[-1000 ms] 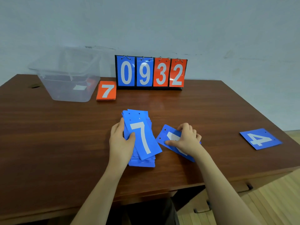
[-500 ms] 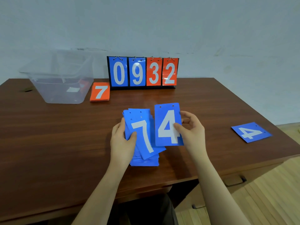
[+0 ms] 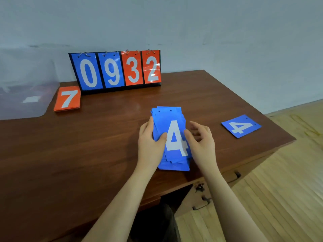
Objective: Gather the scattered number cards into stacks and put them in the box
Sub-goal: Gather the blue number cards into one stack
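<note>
A stack of blue number cards [image 3: 170, 119] lies in front of me on the brown table [image 3: 87, 145], a white 4 on top. My left hand [image 3: 150, 142] grips the stack's left edge, thumb on the top card. My right hand [image 3: 201, 142] hovers at the stack's right edge with fingers spread, thumb touching the top card. A single blue 4 card [image 3: 241, 126] lies flat near the table's right edge. An orange stack [image 3: 67, 98] showing 7 rests at the back left. The clear plastic box [image 3: 22, 91] stands at the far left, partly cut off.
A flip scoreboard [image 3: 118, 70] reading 0 9 3 2 stands against the wall at the back. The table's right edge and front edge are close; wooden floor [image 3: 279, 189] lies beyond. A drawer handle [image 3: 234, 177] shows under the tabletop.
My right hand lifted the blue 4 card off the table and laid it on the stack, covering the 7, then opened. The view shifted right.
</note>
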Motion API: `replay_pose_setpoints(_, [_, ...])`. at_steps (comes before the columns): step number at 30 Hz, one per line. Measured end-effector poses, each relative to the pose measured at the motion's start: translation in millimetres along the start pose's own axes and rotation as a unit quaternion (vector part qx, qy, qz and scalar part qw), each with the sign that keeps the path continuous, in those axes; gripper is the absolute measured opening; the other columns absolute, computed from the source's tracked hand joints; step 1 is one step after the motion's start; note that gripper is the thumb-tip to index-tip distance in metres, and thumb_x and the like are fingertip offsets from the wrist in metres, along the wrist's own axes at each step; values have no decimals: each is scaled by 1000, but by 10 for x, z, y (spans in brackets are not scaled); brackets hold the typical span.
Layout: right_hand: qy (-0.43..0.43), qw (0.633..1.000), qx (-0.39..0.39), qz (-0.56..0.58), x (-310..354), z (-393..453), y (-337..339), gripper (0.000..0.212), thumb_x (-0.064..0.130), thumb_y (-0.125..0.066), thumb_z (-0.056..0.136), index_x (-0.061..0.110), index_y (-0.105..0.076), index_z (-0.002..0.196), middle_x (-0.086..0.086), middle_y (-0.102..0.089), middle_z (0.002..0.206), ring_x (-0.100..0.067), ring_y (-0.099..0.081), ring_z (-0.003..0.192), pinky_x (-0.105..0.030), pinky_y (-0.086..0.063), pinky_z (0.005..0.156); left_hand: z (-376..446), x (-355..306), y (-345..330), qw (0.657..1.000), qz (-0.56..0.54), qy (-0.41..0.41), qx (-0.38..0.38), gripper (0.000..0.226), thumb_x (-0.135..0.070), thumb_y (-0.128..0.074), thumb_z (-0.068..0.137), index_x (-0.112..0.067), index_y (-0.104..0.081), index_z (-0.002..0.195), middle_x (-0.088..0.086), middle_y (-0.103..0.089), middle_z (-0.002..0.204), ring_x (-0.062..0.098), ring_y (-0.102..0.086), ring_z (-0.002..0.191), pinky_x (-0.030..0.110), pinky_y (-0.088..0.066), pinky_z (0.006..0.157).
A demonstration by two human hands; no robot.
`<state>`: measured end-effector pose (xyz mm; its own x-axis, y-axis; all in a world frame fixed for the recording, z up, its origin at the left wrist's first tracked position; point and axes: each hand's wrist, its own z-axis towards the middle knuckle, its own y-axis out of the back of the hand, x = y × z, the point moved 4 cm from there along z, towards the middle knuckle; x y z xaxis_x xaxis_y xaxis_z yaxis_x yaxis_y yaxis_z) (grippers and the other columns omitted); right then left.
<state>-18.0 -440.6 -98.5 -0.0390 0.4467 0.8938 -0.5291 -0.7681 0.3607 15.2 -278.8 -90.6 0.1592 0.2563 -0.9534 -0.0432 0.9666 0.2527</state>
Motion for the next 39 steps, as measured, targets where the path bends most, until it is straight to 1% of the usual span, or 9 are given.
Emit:
replay_pose_setpoints(2, [-21,998,-13,-54,-191,145,193,43,33,-56,92,20,-51,132,4,-49,129,-14,-50,117,-24,-42,94,42,1,-118,1000,1,6,8,63,-9,-60,86,-16,-34,142,-2,-41,134,11,-45,121,28,-40,102])
replay_pose_setpoints(4, [-44,981,-3,-191,-386,307,374,49,42,-49,94,25,-43,139,3,-38,146,-20,-35,134,-39,-27,109,82,9,-200,1000,-4,10,12,61,-9,-59,87,-17,-33,142,-4,-41,133,8,-46,117,24,-42,97])
replay_pose_setpoints(7, [-88,924,34,-370,-621,507,569,58,56,-35,94,32,-29,146,3,-18,157,-23,-12,145,-44,-6,115,135,35,-283,1000,3,11,13,60,-8,-57,88,-16,-34,142,-7,-40,129,4,-44,111,19,-39,90])
replay_pose_setpoints(11, [-159,887,81,-426,-828,702,638,65,63,-21,93,30,-21,148,-2,-10,159,-27,-3,146,-47,0,116,184,85,-314,1000,9,21,8,59,-8,-57,88,-17,-34,142,-7,-40,128,6,-46,110,24,-44,92])
replay_pose_setpoints(18, [21,914,169,-367,-527,549,282,42,45,-33,98,31,-45,136,13,-43,143,-7,-31,137,-35,-7,114,178,197,10,998,35,30,-33,58,-10,-55,90,-18,-33,143,-6,-39,134,8,-47,116,28,-46,93])
replay_pose_setpoints(28, [151,930,267,-201,13,-53,-440,28,32,-47,96,29,-60,122,16,-62,117,1,-51,114,-24,0,112,-79,477,769,990,56,53,-116,55,-8,-56,88,-16,-39,140,2,-44,130,12,-48,116,36,-46,97])
replay_pose_setpoints(32, [152,946,182,-223,88,-9,-624,30,29,-54,92,28,-59,121,11,-57,122,-9,-45,120,-25,-8,103,-86,495,891,989,72,46,-124,54,-8,-56,89,-16,-39,140,4,-45,129,8,-47,113,21,-43,88])
replay_pose_setpoints(35, [39,951,88,-295,44,90,-667,53,47,-61,84,19,-51,128,0,-45,129,-24,-38,123,-38,-16,104,-69,495,944,987,73,56,-128,55,-10,-56,90,-17,-37,141,1,-42,132,2,-43,111,11,-38,78])
replay_pose_setpoints(39, [-54,931,55,-358,5,95,-748,74,68,-58,74,8,-52,117,-9,-40,130,-31,-33,123,-43,-19,104,-26,502,1005,987,68,60,-131,54,-10,-55,90,-18,-38,141,-1,-41,134,1,-42,109,9,-38,75])
